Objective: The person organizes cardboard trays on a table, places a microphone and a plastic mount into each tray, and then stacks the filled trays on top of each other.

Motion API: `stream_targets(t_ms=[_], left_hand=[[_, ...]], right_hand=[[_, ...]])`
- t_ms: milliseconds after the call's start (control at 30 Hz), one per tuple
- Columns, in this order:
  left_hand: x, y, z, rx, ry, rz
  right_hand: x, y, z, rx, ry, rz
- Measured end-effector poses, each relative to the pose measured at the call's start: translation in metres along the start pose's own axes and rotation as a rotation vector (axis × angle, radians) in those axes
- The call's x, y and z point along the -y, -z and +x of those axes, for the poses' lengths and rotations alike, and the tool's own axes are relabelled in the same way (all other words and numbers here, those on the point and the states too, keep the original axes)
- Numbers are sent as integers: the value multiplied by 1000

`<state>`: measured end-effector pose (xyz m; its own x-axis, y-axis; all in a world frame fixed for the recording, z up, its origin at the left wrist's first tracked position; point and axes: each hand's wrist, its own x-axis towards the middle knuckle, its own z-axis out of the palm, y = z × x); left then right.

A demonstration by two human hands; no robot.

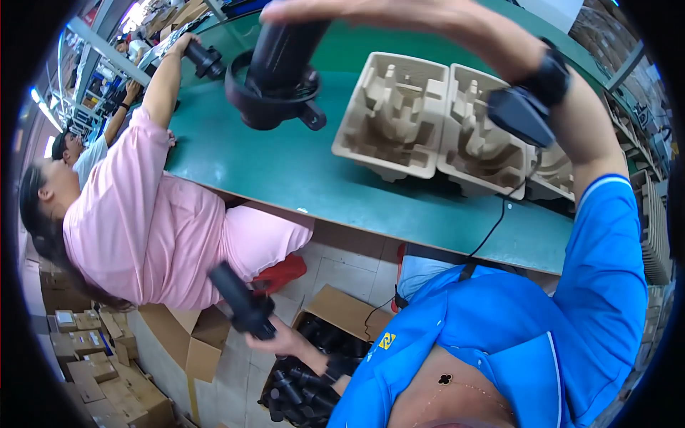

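Raised over the green workbench [250, 160], my right hand [321, 8] grips the upper end of a black cylindrical part [282, 71]. The lower end of that part flares into a wide round collar with a side tab. The upper edge of the picture cuts off some of my fingers. Down at the left, beside the bench, my left hand [282, 341] holds a similar black tube part [242, 303] by its wider end, tilted up and left. Below this hand stands an open cardboard box [349, 310] full of black parts [296, 392].
Beige molded pulp trays [389, 167] stand in a row on the bench, right of the raised part. A co-worker in pink [135, 221] sits at the left, one hand holding a black part [205, 60]. A black cable [492, 239] crosses the bench edge. Cartons [118, 389] lie at lower left.
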<state>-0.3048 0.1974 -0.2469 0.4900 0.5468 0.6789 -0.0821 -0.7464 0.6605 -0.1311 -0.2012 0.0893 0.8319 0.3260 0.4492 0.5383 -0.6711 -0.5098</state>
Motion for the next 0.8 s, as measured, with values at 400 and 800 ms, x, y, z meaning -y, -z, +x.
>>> stream_targets(t_ms=[400, 800], left_hand=[[-283, -155, 71, 762, 99, -1108], [-318, -162, 30, 730, 790, -1535]], right_hand=[[-102, 82, -140, 272, -771, -395], [-145, 66, -138, 610, -1167, -331]])
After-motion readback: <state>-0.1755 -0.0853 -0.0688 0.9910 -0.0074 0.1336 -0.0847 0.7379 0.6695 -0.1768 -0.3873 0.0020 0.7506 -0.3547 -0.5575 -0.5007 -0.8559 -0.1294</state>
